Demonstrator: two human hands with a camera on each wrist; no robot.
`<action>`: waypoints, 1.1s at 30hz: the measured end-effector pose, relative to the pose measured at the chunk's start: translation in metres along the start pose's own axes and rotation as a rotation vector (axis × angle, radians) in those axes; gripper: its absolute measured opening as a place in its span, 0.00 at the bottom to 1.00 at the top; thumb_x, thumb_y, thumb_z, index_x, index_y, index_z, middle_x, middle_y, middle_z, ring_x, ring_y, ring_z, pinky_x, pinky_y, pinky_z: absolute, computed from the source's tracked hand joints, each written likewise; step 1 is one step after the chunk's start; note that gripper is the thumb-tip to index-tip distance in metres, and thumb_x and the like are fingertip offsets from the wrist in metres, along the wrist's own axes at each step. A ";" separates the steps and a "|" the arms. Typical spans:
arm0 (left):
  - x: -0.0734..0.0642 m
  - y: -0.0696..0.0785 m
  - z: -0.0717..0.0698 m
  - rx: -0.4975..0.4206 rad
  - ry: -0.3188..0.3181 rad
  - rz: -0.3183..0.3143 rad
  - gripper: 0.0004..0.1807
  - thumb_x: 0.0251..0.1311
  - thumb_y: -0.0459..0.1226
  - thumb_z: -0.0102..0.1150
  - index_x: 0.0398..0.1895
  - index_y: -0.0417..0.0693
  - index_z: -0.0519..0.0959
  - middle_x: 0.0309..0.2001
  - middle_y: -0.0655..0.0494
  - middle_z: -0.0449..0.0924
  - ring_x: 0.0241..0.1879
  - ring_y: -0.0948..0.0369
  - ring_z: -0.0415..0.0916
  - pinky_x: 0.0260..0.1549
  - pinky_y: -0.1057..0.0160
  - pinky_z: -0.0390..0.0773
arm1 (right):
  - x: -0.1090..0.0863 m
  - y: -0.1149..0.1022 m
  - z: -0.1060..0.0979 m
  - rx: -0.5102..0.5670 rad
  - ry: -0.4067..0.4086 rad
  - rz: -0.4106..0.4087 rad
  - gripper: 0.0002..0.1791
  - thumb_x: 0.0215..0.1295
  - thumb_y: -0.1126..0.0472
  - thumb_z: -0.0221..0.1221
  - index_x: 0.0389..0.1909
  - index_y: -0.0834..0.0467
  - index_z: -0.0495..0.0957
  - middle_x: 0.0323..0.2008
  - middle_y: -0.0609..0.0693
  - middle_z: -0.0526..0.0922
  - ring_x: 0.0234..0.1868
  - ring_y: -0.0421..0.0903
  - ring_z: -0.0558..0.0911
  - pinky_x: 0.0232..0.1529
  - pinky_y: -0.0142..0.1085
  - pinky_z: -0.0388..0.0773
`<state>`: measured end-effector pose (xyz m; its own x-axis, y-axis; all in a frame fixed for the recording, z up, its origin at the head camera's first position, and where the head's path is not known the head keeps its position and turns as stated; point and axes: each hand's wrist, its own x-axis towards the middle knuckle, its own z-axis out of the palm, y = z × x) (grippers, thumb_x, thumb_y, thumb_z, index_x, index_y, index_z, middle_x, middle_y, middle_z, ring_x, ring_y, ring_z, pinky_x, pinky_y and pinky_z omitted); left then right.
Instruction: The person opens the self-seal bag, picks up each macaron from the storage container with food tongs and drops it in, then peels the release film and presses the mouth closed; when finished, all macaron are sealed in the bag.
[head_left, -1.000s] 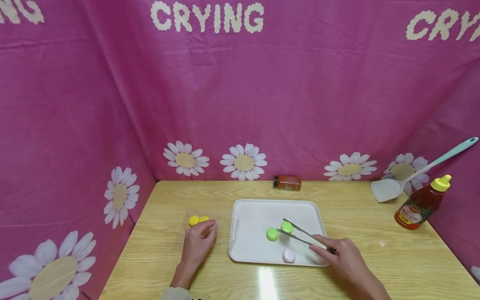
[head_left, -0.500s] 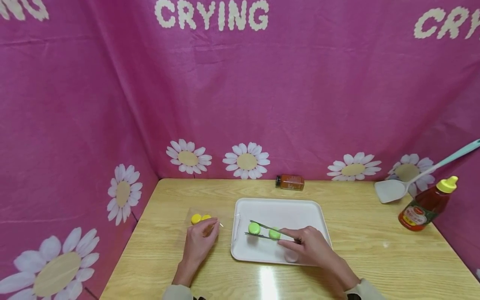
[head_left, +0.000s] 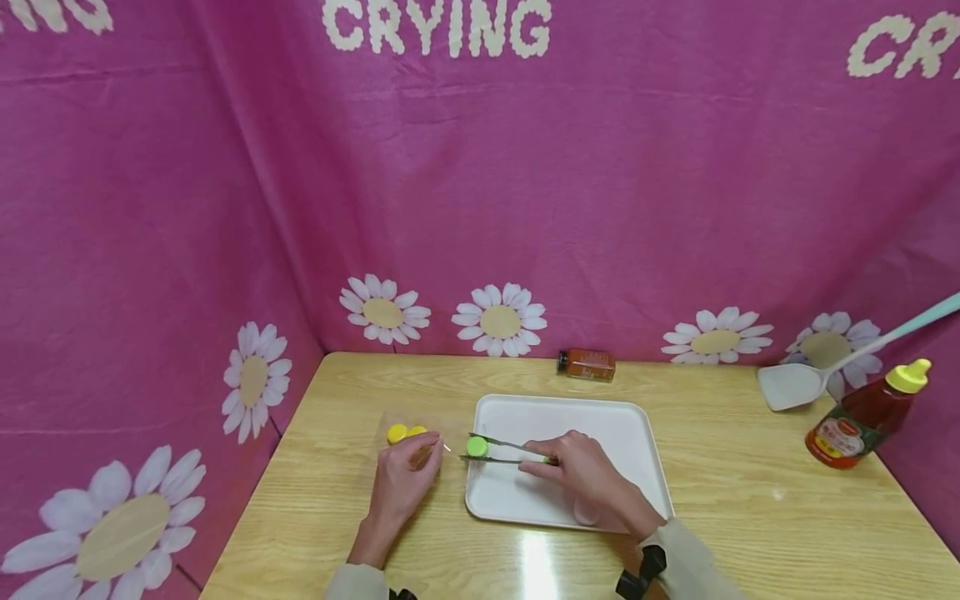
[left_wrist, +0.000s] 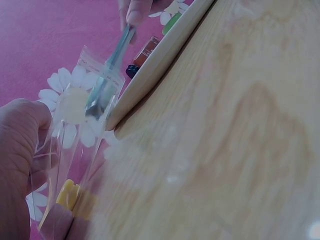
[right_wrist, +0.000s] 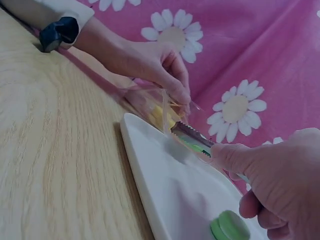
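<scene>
My left hand (head_left: 405, 479) pinches the edge of a clear plastic bag (left_wrist: 97, 70) on the table's left side. Yellow macarons (head_left: 397, 433) lie inside it. My right hand (head_left: 581, 471) holds metal tongs (head_left: 498, 460), which grip a green macaron (head_left: 477, 447) over the left rim of the white tray (head_left: 510, 500). In the right wrist view the tong tips are at the bag's mouth; whether they are inside I cannot tell. Another green macaron (right_wrist: 231, 226) sits on the tray below my right hand. A pale pink macaron (head_left: 587, 510) lies near the tray's front, partly covered.
A small sauce bottle (head_left: 588, 365) lies on its side behind the tray. At the right stand a larger red sauce bottle (head_left: 855, 421) with a yellow cap and a spatula (head_left: 791, 386) leaning on the cloth backdrop (head_left: 600, 183). The cloth encloses the table.
My right hand has carried the green macaron in the tongs leftward across the tray toward the bag. My left hand has stayed at the bag. The view has shifted slightly.
</scene>
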<state>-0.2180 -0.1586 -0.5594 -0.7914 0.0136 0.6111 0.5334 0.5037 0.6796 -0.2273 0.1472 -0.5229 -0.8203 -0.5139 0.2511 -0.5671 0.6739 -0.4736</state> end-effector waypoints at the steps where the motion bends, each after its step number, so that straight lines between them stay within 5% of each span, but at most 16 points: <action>1: 0.000 0.000 0.000 0.000 0.000 0.001 0.06 0.59 0.27 0.73 0.39 0.36 0.90 0.40 0.49 0.91 0.41 0.54 0.89 0.40 0.59 0.88 | 0.003 -0.001 0.002 0.005 -0.011 -0.005 0.21 0.69 0.39 0.64 0.51 0.48 0.90 0.23 0.36 0.84 0.23 0.28 0.69 0.24 0.30 0.66; 6: 0.000 -0.002 0.001 0.011 0.000 0.007 0.06 0.59 0.28 0.74 0.40 0.37 0.90 0.41 0.49 0.91 0.42 0.53 0.89 0.42 0.60 0.88 | 0.017 -0.007 0.011 0.016 -0.061 -0.056 0.21 0.71 0.39 0.64 0.52 0.48 0.90 0.41 0.43 0.92 0.29 0.30 0.77 0.30 0.31 0.74; 14: 0.002 -0.003 0.001 0.048 0.004 0.046 0.06 0.59 0.29 0.74 0.39 0.39 0.91 0.40 0.51 0.91 0.42 0.56 0.89 0.44 0.59 0.88 | 0.042 -0.024 0.019 -0.003 -0.130 -0.153 0.11 0.70 0.43 0.66 0.41 0.44 0.90 0.24 0.34 0.83 0.22 0.31 0.66 0.25 0.28 0.63; 20: 0.003 -0.004 0.002 0.057 0.019 0.098 0.06 0.57 0.28 0.76 0.38 0.39 0.91 0.39 0.51 0.91 0.41 0.55 0.89 0.44 0.68 0.85 | 0.054 -0.029 0.026 -0.011 -0.179 -0.203 0.15 0.70 0.44 0.66 0.48 0.47 0.91 0.27 0.39 0.88 0.21 0.30 0.67 0.24 0.27 0.63; 25: 0.003 -0.003 0.002 0.081 0.010 0.103 0.06 0.57 0.29 0.76 0.38 0.41 0.91 0.39 0.53 0.91 0.41 0.57 0.89 0.43 0.61 0.87 | 0.059 -0.030 0.030 -0.028 -0.200 -0.211 0.14 0.71 0.45 0.66 0.48 0.47 0.90 0.24 0.39 0.85 0.21 0.31 0.66 0.23 0.27 0.62; 33: 0.001 -0.003 0.000 0.105 0.003 0.087 0.06 0.59 0.30 0.75 0.39 0.42 0.92 0.40 0.52 0.91 0.41 0.56 0.90 0.43 0.53 0.88 | 0.064 -0.032 0.035 -0.016 -0.207 -0.196 0.19 0.70 0.44 0.66 0.53 0.50 0.90 0.34 0.43 0.91 0.23 0.30 0.69 0.25 0.27 0.65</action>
<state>-0.2204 -0.1599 -0.5604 -0.7426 0.0589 0.6672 0.5656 0.5887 0.5776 -0.2586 0.0743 -0.5211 -0.6634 -0.7314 0.1579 -0.7158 0.5587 -0.4189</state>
